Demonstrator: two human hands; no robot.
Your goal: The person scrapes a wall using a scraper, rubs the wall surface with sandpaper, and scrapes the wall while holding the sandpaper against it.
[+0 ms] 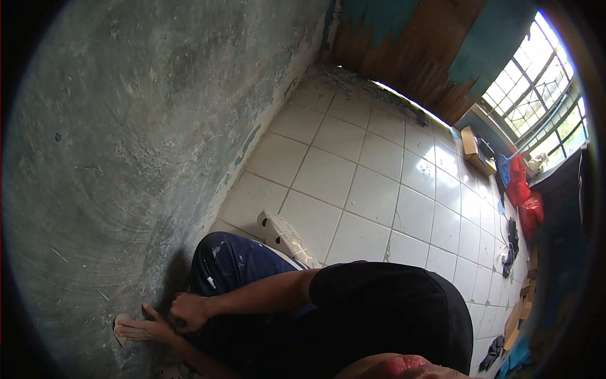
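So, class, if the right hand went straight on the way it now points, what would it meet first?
The right hand would probably meet the left hand first, though the depth between them is unclear.

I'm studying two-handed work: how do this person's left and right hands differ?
Pose: the left hand has its fingers stretched out, while the right hand is curled like a fist.
Place: the left hand's fingers lie over a pale piece at the wall; the right hand is nearer the blue trousers.
Both are bare and close together.
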